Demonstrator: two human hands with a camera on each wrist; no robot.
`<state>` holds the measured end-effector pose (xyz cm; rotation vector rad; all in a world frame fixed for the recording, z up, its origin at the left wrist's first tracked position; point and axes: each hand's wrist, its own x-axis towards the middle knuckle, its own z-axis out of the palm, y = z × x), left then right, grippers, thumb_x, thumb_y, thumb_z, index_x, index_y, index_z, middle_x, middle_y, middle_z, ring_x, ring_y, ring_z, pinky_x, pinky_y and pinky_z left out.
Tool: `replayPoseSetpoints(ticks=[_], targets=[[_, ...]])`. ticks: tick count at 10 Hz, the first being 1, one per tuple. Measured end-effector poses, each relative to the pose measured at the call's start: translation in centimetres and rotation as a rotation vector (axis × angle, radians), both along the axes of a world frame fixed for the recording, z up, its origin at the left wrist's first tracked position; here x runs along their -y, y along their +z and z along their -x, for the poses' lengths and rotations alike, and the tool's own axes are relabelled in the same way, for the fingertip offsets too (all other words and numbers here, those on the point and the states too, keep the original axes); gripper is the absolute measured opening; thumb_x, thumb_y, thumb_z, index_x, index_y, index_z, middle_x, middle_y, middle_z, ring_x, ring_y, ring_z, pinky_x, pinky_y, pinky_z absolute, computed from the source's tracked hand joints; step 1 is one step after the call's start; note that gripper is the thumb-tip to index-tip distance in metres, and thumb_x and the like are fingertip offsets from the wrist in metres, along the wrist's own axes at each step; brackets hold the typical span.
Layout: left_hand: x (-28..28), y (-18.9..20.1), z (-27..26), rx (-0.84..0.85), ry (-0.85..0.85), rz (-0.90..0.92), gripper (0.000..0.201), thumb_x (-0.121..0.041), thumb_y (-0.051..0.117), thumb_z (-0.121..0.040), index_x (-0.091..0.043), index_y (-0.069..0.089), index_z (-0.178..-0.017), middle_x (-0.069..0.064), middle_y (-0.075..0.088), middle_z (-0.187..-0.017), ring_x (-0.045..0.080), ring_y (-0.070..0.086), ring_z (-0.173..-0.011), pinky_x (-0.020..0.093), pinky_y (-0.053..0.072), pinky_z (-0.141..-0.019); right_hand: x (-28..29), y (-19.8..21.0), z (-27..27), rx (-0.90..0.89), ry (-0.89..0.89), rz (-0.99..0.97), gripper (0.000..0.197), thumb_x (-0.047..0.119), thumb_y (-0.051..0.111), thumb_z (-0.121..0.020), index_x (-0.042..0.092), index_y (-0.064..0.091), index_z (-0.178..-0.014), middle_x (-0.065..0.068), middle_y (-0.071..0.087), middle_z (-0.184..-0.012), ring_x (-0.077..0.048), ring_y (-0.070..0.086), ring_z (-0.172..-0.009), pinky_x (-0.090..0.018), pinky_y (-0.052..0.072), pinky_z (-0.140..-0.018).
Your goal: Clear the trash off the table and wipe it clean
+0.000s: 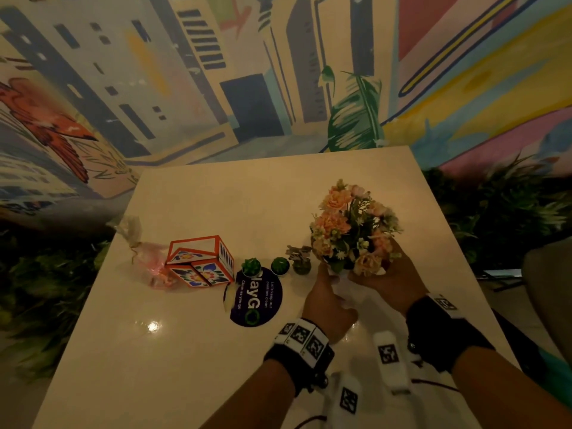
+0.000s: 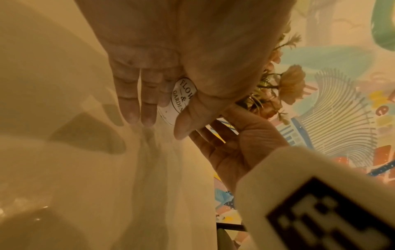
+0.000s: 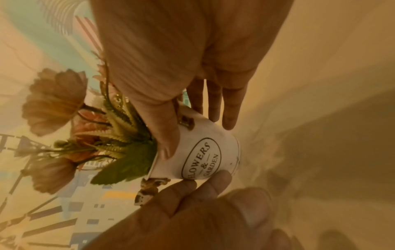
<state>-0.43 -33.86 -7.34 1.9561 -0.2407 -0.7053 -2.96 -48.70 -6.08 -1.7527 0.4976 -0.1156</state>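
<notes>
Both hands cupped the white flower pot [image 3: 200,152] near the table's [image 1: 216,351] right edge: the left hand [image 1: 325,305] and right hand [image 1: 393,283] each clasped a side. Little looked done, judging by the crumpled wrapper [image 1: 145,258] and patterned box [image 1: 201,261] lying toward the left edge. No cloth was in view, so wiping looked not yet begun.

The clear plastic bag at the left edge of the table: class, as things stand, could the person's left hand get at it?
Probably not yet. The left hand is holding the white flower pot together with the right hand, and the patterned box stands between it and the plastic bag. Once free, it could likely reach round the box.
</notes>
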Motion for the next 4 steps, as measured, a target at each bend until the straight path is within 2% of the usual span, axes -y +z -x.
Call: replayPoseSetpoints(ticks=[1, 2, 3, 4], targets=[[-0.3, -0.4, -0.1, -0.009, 0.001, -0.03, 0.089, -0.005, 0.074, -0.071, -0.025, 0.027, -0.143, -0.007, 0.053, -0.11, 0.015, 0.061, -0.103, 0.034, 0.054, -0.089, 0.1, -1.5, -0.5, 0.073, -0.01, -0.023, 0.064, 0.001, 0.085, -0.062, 0.012, 0.056, -0.118, 0.001, 0.066, -0.112, -0.005, 0.065, -0.1, -0.032, 0.054, -0.084], [-0.4, -0.4, 0.3, -0.007, 0.022, -0.056, 0.088, -0.006, 0.074, -0.07, -0.026, 0.027, -0.142, -0.011, 0.051, -0.107, 0.015, 0.061, -0.104, 0.033, 0.054, -0.089, -0.1, -2.2, -0.3, 0.075, -0.015, -0.021, 0.072, 0.006, 0.087, -0.059, 0.015, 0.054, -0.122, 0.004, 0.066, -0.113, -0.01, 0.064, -0.104, -0.031, 0.053, -0.083], [-0.6, 0.1, 0.0, -0.093, -0.005, -0.028, 0.074, -0.016, 0.073, -0.073, -0.025, 0.034, -0.136, -0.01, 0.056, -0.102, 0.011, 0.063, -0.094, 0.026, 0.055, -0.08, -0.2, -2.0, -0.3, 0.092, -0.006, -0.021, 0.068, -0.001, 0.085, -0.06, 0.02, 0.054, -0.117, 0.012, 0.069, -0.105, -0.009, 0.065, -0.102, -0.027, 0.055, -0.08], [-1.6, 0.4, 0.2, -0.063, -0.058, -0.038, 0.038, -0.03, 0.06, -0.09, -0.016, 0.046, -0.124, -0.004, 0.066, -0.088, 0.007, 0.063, -0.061, 0.017, 0.05, -0.053, 0.4, -0.6, 0.9, 0.025, -0.079, 0.061, 0.084, 0.002, 0.085, -0.061, 0.02, 0.043, -0.132, 0.003, 0.056, -0.129, -0.017, 0.058, -0.11, -0.037, 0.051, -0.086]])
